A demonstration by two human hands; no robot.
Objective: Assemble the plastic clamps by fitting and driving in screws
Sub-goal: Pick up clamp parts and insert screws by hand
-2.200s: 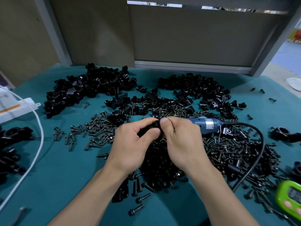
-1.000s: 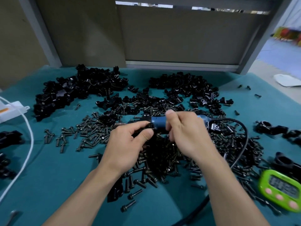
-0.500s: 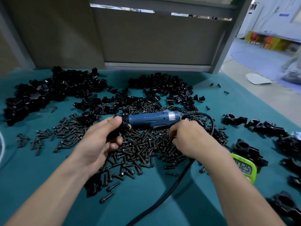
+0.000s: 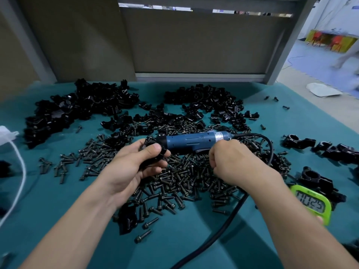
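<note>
Presently on the table [image 4: 58, 200], itemised.
Left hand [image 4: 134, 167]: grips one black clamp [image 4: 155, 152], thumb on top, fingers beneath, raised just above the heap, likely so its hole is exposed for a screw.
Right hand [image 4: 233, 162]: fingers curled down into the screws [image 4: 184, 183]; whether it pinches one cannot be told.
Screwdriver [image 4: 194, 142]: blue, lying on the screws between both hands, tip beside the clamp, within easy reach. Its cable [image 4: 223, 226] trails toward the near edge.
Loose clamp parts [image 4: 77, 109]: heaped at the far side.
Finished clamps [image 4: 299, 142]: apparently set apart on the right.
Timer [image 4: 312, 202]: green, by the right forearm — presumably pacing the work.
</note>
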